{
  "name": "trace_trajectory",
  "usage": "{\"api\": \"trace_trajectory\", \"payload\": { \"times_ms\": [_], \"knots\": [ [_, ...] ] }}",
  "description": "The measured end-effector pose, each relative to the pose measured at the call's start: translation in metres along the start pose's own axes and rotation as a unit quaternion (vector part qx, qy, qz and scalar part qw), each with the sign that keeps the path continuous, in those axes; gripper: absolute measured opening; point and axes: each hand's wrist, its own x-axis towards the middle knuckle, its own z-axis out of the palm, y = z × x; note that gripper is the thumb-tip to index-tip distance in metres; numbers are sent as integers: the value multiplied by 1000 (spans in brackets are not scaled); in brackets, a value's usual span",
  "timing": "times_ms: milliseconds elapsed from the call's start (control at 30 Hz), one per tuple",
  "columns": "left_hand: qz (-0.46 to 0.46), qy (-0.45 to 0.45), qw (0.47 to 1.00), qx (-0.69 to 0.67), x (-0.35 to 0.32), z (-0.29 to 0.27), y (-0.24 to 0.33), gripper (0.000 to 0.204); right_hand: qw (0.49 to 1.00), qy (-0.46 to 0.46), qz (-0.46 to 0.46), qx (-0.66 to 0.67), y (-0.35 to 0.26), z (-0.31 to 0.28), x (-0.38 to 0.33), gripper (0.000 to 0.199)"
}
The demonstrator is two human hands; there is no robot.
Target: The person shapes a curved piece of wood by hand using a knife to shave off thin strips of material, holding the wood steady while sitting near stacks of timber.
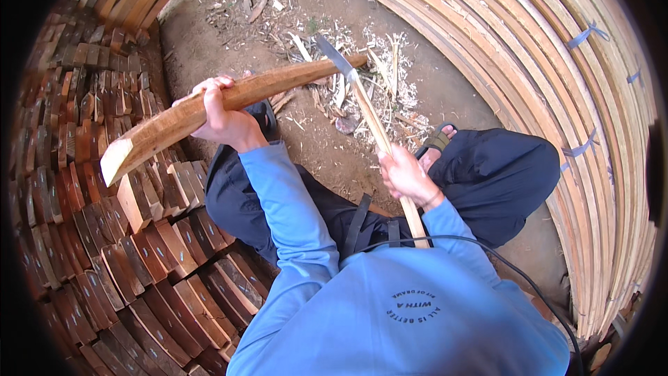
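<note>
My left hand is wrapped round a thick wooden stake, near its wide, squared end at the left. The stake slants up to the right and narrows toward its far tip. My right hand grips the long pale wooden handle of a knife, whose butt end reaches back to my waist. The knife's grey metal blade lies across the stake close to the narrow tip. Whether the edge touches the wood, I cannot tell.
Wood shavings and chips litter the dirt floor beyond my feet. Stacked cut boards rise on the left. Long wooden strips, tied with blue cord, curve along the right. A black cable crosses my blue shirt.
</note>
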Motion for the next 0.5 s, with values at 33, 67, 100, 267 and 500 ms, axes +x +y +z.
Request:
{"api": "trace_trajectory", "payload": {
  "times_ms": [33, 67, 100, 267, 500],
  "knots": [
    [-12, 7, 1000, -16, 4, -7, -2, 7, 1000, -5, 8, 2, -4, 1, -16, 16],
    [-12, 5, 1000, -23, 1, -4, 3, 8, 1000, -8, 20, 5, -2, -1, -29, 17],
    [-11, 3, 1000, -29, -4, 0, 7, 9, 999, -9, 29, -15, 5, -2, -31, 15],
    [-6, -2, 1000, -7, -1, 12, 6, 12, 999, -10, -2, 44, 14, -12, 14, 22],
    [20, -20, 999, -24, -9, 21, 9, 18, 1000, -11, -9, 20, 3, -5, 12, 22]
  ]
}}
